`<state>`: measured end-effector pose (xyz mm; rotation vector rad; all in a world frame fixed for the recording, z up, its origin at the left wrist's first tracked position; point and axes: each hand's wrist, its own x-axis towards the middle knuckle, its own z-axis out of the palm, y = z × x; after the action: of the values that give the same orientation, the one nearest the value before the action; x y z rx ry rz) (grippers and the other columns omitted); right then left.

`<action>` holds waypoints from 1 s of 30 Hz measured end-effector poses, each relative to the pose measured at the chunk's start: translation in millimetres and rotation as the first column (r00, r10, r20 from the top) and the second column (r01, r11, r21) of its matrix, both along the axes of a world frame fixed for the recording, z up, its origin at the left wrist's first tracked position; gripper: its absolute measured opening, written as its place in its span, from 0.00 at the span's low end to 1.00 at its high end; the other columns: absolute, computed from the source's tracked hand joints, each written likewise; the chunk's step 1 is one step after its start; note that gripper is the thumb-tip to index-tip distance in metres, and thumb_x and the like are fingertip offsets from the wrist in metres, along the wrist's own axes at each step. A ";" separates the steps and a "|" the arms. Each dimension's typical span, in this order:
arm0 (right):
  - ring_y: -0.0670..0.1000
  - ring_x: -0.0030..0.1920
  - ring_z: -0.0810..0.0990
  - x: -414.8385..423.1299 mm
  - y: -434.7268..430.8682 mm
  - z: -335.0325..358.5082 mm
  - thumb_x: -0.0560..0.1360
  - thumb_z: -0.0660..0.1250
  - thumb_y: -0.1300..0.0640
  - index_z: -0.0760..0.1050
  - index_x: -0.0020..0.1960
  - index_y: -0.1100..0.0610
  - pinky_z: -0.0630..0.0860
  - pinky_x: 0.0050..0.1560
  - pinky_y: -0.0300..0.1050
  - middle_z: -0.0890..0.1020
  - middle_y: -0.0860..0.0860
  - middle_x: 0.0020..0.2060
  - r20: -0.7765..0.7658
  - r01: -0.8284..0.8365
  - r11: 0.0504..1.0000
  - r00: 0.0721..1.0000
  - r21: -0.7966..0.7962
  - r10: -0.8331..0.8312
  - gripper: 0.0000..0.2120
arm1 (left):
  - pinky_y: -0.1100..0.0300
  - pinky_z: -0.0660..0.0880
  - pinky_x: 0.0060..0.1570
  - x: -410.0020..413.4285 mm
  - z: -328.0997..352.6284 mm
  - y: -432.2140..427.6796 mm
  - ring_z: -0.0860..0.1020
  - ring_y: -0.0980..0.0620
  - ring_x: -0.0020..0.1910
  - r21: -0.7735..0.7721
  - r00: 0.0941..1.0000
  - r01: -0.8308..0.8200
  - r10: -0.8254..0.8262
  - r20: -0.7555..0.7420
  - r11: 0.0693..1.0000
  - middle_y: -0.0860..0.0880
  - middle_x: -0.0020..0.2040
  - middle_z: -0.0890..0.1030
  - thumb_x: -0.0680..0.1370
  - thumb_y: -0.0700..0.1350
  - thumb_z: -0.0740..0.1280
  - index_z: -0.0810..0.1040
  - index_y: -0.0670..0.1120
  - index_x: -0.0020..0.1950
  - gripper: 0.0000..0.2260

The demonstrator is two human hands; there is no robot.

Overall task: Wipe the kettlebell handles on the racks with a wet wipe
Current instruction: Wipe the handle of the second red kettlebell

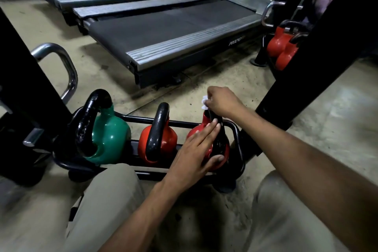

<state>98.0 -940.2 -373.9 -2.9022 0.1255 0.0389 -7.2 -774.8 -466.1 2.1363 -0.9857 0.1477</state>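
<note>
head view: two treadmills [163,26] lie on the far side of the floor [327,98], the nearer one's belt running from far right towards the near left. a thick black post [306,67] leans up at right and another [20,77] at left, with a chrome loop handle [67,67] just beside the left one. more red kettlebells [280,47] sit far right, partly hidden by the right post. near the person's knees a low black rack [184,122] runs left to right and carries three bells: a green kettlebell [110,135] at left, a middle red kettlebell [170,137], and a right red kettlebell [194,131]. their black handles stand upright, each loop seen almost edge-on, lined up near to far. the left hand [194,149] lies flat on the right red kettlebell, fingers straight, thumb against its near side. the right hand [222,101] has its fingers curled tight round a white wet wipe [204,102] at the top of that bell's handle [218,141], whose top it hides.
</note>
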 end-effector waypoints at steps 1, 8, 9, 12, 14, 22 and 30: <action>0.60 0.52 0.80 5.4 8.7 5.4 0.78 0.66 0.57 0.75 0.49 0.57 0.70 0.42 0.45 0.83 0.58 0.51 -0.088 -0.099 0.983 0.992 -0.155 0.086 0.03 | 0.60 0.53 0.80 -0.1 -0.1 0.8 0.52 0.61 0.81 -0.008 1.000 0.002 -0.002 -0.010 1.000 0.58 0.84 0.51 0.83 0.55 0.67 0.54 0.51 0.84 0.34; 0.58 0.56 0.83 -6.3 53.3 16.3 0.79 0.65 0.64 0.79 0.59 0.59 0.70 0.41 0.46 0.82 0.56 0.56 -0.365 -0.512 0.530 0.858 -0.677 0.362 0.11 | 0.53 0.59 0.79 2.2 -1.9 1.3 0.55 0.58 0.82 -0.050 0.999 0.013 -0.015 -0.047 0.999 0.53 0.83 0.59 0.83 0.55 0.67 0.59 0.49 0.83 0.32; 0.58 0.55 0.83 -6.7 53.2 15.6 0.78 0.65 0.64 0.80 0.58 0.59 0.70 0.41 0.47 0.83 0.55 0.56 -0.331 -0.488 0.538 0.870 -0.688 0.365 0.10 | 0.54 0.58 0.79 2.4 -2.2 1.2 0.55 0.58 0.81 -0.050 0.999 0.011 -0.013 -0.041 0.999 0.53 0.83 0.59 0.83 0.55 0.67 0.59 0.49 0.83 0.32; 0.58 0.55 0.84 2.0 47.9 14.5 0.79 0.63 0.64 0.80 0.58 0.59 0.70 0.41 0.47 0.83 0.55 0.56 -0.218 -0.352 0.651 0.935 -0.672 0.280 0.11 | 0.59 0.54 0.80 3.0 -1.3 2.3 0.53 0.61 0.81 -0.061 1.000 0.011 -0.013 -0.024 0.998 0.56 0.83 0.56 0.83 0.55 0.67 0.58 0.50 0.83 0.32; 0.57 0.57 0.83 10.7 43.9 12.5 0.79 0.64 0.61 0.79 0.60 0.58 0.72 0.43 0.47 0.83 0.55 0.58 -0.210 -0.254 0.738 0.965 -0.625 0.155 0.11 | 0.60 0.52 0.80 3.3 -0.5 2.5 0.53 0.60 0.81 -0.062 1.000 0.019 -0.020 -0.016 0.998 0.56 0.84 0.55 0.83 0.54 0.67 0.58 0.50 0.83 0.33; 0.57 0.58 0.83 17.7 51.8 1.4 0.80 0.63 0.62 0.79 0.63 0.57 0.73 0.45 0.47 0.82 0.54 0.60 -0.336 -0.396 0.665 0.915 -0.633 0.225 0.13 | 0.51 0.56 0.80 4.2 -2.1 2.3 0.54 0.60 0.81 -0.075 0.999 0.022 -0.024 -0.028 0.997 0.55 0.83 0.57 0.82 0.54 0.68 0.59 0.50 0.83 0.32; 0.59 0.40 0.77 14.9 6.2 4.9 0.76 0.69 0.52 0.75 0.38 0.57 0.69 0.38 0.44 0.77 0.57 0.35 -0.005 0.040 0.985 0.999 -0.169 -0.042 0.11 | 0.48 0.59 0.79 3.7 -2.8 1.6 0.53 0.59 0.82 -0.040 1.000 0.019 -0.020 -0.014 0.999 0.58 0.84 0.53 0.83 0.54 0.68 0.56 0.51 0.84 0.34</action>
<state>112.9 -934.1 -368.9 -3.0674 0.1992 0.0344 -3.5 -773.3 -468.9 2.0882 -0.9868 0.1410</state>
